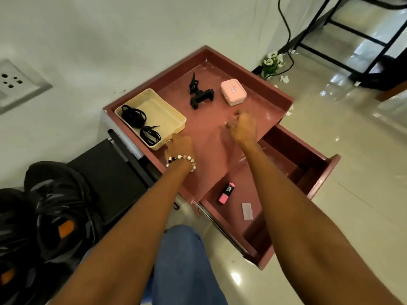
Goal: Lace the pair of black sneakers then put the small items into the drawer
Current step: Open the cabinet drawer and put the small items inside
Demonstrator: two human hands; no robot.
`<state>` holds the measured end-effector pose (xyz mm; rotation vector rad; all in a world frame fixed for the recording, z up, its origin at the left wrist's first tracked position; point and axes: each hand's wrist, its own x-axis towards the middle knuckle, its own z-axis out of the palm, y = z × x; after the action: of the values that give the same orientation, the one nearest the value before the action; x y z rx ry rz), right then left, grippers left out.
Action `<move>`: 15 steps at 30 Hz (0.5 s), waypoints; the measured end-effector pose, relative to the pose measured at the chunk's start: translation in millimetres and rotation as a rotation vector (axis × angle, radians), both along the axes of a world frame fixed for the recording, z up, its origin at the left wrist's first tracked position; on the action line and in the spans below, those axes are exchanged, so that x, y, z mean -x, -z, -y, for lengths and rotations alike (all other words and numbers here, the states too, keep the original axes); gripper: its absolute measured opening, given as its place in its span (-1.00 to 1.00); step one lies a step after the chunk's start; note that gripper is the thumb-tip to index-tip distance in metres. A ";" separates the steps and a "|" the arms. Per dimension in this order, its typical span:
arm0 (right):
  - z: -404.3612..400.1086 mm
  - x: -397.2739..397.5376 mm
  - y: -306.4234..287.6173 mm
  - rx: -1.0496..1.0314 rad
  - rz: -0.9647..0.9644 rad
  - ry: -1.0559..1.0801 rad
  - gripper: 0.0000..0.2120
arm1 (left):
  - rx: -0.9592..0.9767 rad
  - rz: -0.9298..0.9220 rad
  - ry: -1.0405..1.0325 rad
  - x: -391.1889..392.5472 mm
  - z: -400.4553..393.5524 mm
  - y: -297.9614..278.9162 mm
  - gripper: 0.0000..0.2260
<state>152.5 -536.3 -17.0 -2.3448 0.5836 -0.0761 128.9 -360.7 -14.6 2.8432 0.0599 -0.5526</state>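
Two black sneakers (55, 208) with orange insoles lie on the floor at the lower left. A cream tray (167, 116) on the red cabinet top (204, 137) holds two coiled black laces (141, 124). My left hand (179, 144), with a bead bracelet, rests at the tray's near corner. Blurred, my right hand (241, 125) hovers over the top, fingers apart, below a pink case (233, 92) and right of a black phone holder (199, 93). The open drawer (321, 175) holds a pink lipstick (226, 192) and a small clear piece (247, 211).
A white wall with a socket plate (17, 84) stands behind the cabinet. A black stool or box (110, 179) sits left of it. On the tiled floor to the right are white flowers (272, 62), paper scraps, a cable and a black metal frame (352, 38).
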 end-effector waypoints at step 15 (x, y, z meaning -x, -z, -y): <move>6.9 -72.3 18.2 0.149 0.014 0.091 -0.39 | 0.075 0.312 0.119 -51.8 5.7 43.7 -0.82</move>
<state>224.8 -543.2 -35.2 -2.4585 0.6989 -0.1828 180.7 -366.4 -58.3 2.8348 -0.1819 -0.1251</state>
